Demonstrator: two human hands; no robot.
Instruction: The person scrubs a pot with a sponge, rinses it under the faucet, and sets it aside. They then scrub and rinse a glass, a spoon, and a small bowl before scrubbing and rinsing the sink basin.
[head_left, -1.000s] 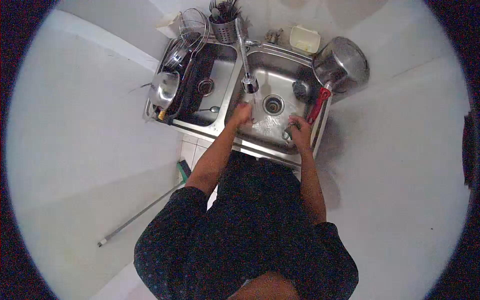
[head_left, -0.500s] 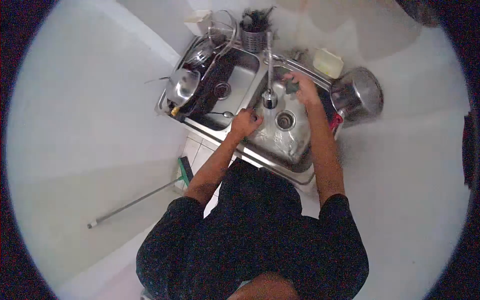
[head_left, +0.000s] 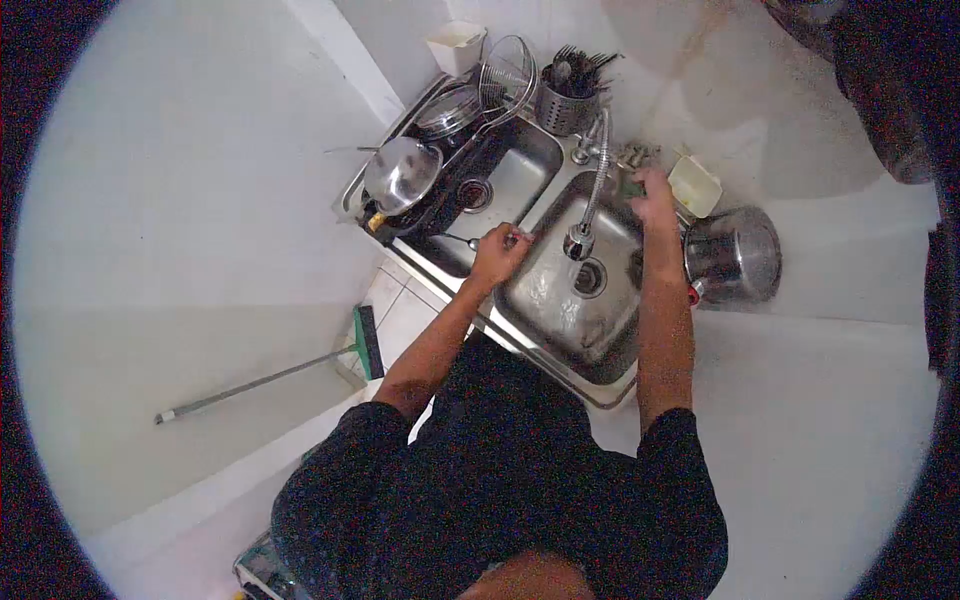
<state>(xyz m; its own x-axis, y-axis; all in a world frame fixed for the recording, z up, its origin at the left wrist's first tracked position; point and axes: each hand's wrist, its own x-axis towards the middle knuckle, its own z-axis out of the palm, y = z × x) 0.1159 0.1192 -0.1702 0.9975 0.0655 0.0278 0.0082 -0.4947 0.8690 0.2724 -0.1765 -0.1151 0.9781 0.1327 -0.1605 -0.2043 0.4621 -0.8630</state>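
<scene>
My left hand (head_left: 498, 254) is over the divider between the two basins, its fingers curled round something small I cannot make out. Beside it, a spoon (head_left: 465, 241) lies in the left basin. My right hand (head_left: 653, 197) is at the back right edge of the sink (head_left: 611, 397), closed on a dark green scrubber (head_left: 632, 187). The chrome faucet head (head_left: 578, 242) hangs over the right basin between my hands, near the drain (head_left: 590, 278). The basin floor looks wet.
Pans (head_left: 402, 176) and a wire strainer (head_left: 508, 75) crowd the left side. Behind stands a cutlery holder (head_left: 566, 108). A pale tub (head_left: 694, 186) and a steel pot (head_left: 735, 255) are at the right. A green broom (head_left: 367, 342) lies at the lower left.
My right hand has moved from the front right of the basin to its back edge with the scrubber. My left hand has shifted to the divider. The view has turned.
</scene>
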